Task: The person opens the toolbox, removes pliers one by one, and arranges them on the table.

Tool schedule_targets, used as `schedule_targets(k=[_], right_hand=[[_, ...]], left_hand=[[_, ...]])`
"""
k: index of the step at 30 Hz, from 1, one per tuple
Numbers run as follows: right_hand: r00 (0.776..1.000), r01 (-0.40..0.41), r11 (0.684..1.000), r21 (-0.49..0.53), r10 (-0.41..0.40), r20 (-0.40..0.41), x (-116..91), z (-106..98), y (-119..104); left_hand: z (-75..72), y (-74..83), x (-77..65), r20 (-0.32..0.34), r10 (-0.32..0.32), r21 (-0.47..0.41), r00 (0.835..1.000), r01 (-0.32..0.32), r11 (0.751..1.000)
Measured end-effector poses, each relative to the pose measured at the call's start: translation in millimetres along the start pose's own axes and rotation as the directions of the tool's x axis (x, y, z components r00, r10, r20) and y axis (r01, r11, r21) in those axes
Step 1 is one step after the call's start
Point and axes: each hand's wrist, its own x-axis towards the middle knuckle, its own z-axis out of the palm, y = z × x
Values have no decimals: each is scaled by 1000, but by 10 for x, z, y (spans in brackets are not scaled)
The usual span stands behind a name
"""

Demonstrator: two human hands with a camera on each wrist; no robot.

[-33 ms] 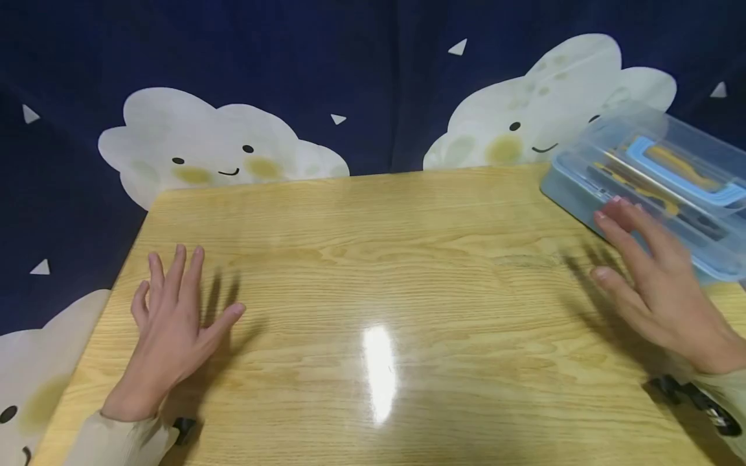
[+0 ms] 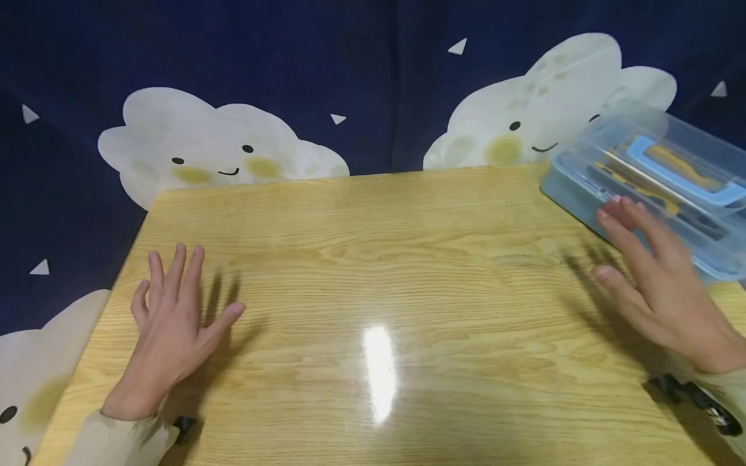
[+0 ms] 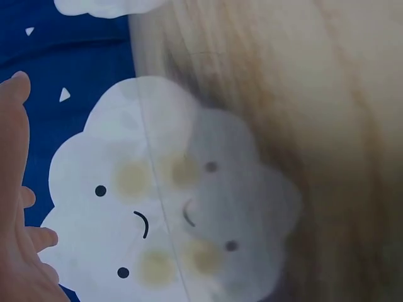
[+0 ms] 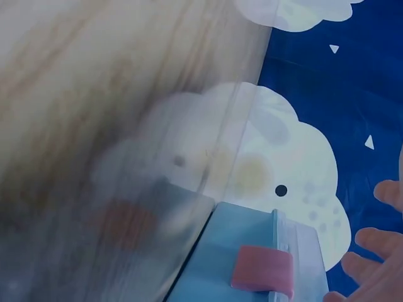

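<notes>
My left hand (image 2: 171, 330) hovers over the left side of the wooden table (image 2: 373, 259), fingers spread and nothing held. Over at the right, my right hand (image 2: 664, 291) is held above the table with loosely bent fingers and holds nothing. Its fingertips overlap the front of a blue plastic box (image 2: 574, 200) in the head view; whether they touch it I cannot tell. Through the box's clear lid, which has a light blue handle (image 2: 676, 171), yellow and dark items show. A pink latch (image 4: 261, 269) sits on the box's side in the right wrist view.
A dark blue cloth (image 2: 373, 77) with printed white clouds hangs behind the table and past its left edge. The box stands at the table's back right corner. A bright light reflection lies on the glossy tabletop near the middle.
</notes>
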Motion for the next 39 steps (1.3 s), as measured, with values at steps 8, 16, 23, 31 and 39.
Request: schedule_targets(k=[8, 16, 23, 31, 39], right_hand=[[995, -93, 996, 8, 93, -41, 41, -110, -50], [966, -248, 969, -14, 247, -82, 69, -192, -65], [935, -305, 951, -53, 289, -207, 154, -266, -58], [890, -344, 932, -111, 286, -356, 191, -298, 3], [848, -368, 930, 9, 340, -406, 195, -291, 97]], left_hand=[[14, 30, 97, -86, 47, -53, 995, -51, 997], [43, 79, 160, -153, 90, -86, 984, -103, 991], [40, 121, 230, -184, 109, -100, 977, -129, 987], [45, 133, 277, -197, 128, -112, 972, -152, 982], [40, 152, 311, -207, 143, -123, 968, -171, 978]])
